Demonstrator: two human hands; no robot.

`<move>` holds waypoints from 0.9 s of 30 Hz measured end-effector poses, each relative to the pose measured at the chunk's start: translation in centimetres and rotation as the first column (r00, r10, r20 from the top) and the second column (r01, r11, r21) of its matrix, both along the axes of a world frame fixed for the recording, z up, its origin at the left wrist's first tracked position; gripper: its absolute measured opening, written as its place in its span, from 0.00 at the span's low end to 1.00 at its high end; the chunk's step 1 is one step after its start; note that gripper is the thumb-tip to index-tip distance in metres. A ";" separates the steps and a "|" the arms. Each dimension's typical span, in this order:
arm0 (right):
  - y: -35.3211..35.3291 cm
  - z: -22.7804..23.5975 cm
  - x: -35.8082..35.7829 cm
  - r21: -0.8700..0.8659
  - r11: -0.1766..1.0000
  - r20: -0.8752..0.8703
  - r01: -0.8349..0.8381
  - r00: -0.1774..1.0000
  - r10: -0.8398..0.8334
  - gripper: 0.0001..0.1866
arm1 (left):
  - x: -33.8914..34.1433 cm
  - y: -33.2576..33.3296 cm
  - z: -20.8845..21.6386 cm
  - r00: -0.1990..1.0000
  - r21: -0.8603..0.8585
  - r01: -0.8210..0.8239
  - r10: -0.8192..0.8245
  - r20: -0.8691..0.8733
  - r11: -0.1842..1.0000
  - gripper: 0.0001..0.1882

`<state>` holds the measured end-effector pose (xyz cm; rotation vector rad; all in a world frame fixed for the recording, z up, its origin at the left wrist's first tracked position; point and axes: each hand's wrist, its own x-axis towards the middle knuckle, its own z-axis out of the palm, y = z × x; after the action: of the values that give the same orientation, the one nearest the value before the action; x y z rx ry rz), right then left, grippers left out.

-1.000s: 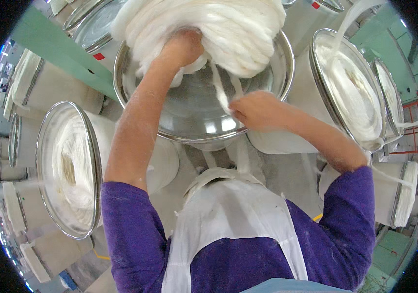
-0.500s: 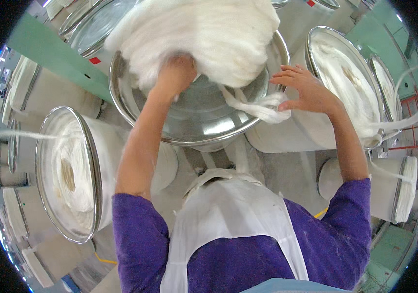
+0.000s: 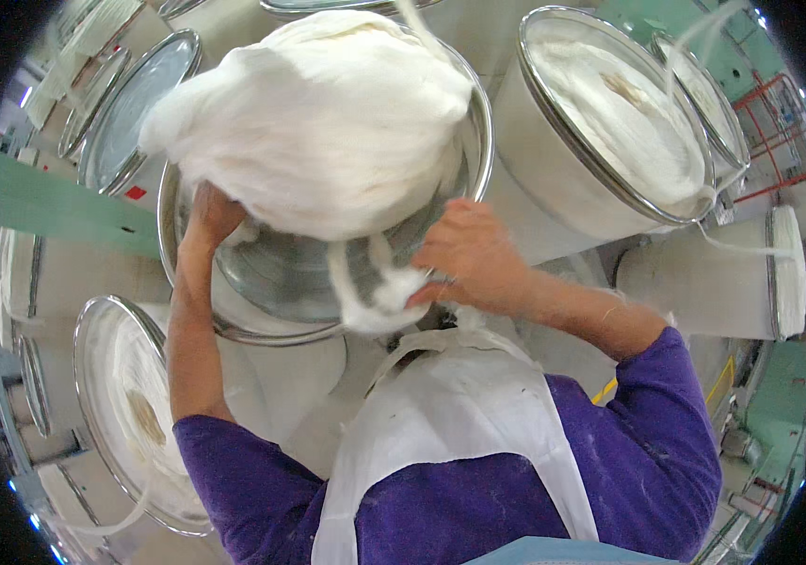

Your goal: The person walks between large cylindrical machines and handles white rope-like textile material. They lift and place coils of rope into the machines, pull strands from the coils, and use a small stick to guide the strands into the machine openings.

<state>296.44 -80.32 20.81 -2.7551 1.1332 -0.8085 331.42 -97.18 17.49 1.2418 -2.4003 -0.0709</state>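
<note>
A big soft mass of white fibre sliver (image 3: 318, 122) rises out of a round metal-rimmed can (image 3: 488, 141) in front of me. My left hand (image 3: 216, 213) holds the mass at its near left edge, the fingers sunk out of sight beneath it. From the underside of the mass a loose loop of sliver (image 3: 351, 297) hangs over the can's near rim. My right hand (image 3: 472, 259), slightly blurred, is closed on the right end of this loop, fingers curled and thumb below. Under the mass, the can's shiny grey inner plate (image 3: 281, 273) shows.
A sliver-filled can (image 3: 610, 104) stands close on the right, another can (image 3: 130, 395) on the left. A green beam (image 3: 64, 202) runs in from the left. More cans stand behind, and a red railing (image 3: 780, 132) is at the far right.
My left hand has shifted from the middle of the mass's near side to its left edge. My right hand, open before, has closed on the loop and drawn it nearer. The view has shifted.
</note>
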 end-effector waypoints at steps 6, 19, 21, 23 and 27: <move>2.5 4.1 2.0 0.705 0.702 -0.202 -0.097 0.922 0.331 0.29 | 3.4 -0.6 -2.6 0.992 -0.027 0.059 -0.056 0.112 0.998 0.18; 0.2 -6.4 2.2 0.441 0.896 -0.408 -0.040 0.881 0.240 0.20 | 0.4 11.9 6.0 0.725 0.457 -0.375 -0.053 0.687 0.806 0.14; -0.2 -6.1 2.6 0.166 0.985 -0.296 -0.040 0.951 0.088 0.15 | -1.5 15.9 9.3 0.916 0.584 -0.228 -0.033 0.400 0.779 0.12; -0.5 -5.3 2.8 0.197 0.980 -0.174 -0.019 0.983 0.054 0.13 | -3.5 19.0 10.9 0.997 0.752 0.077 -0.074 -0.037 0.654 0.12; -0.4 -3.6 2.5 -0.068 0.997 -0.130 -0.035 0.991 0.026 0.10 | -10.3 18.5 6.4 0.934 0.703 0.295 -0.349 -0.071 0.647 0.16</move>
<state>298.94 -80.71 17.25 -2.9136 1.0996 -0.6887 321.16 -78.71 23.94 1.0621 -2.7282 -1.1874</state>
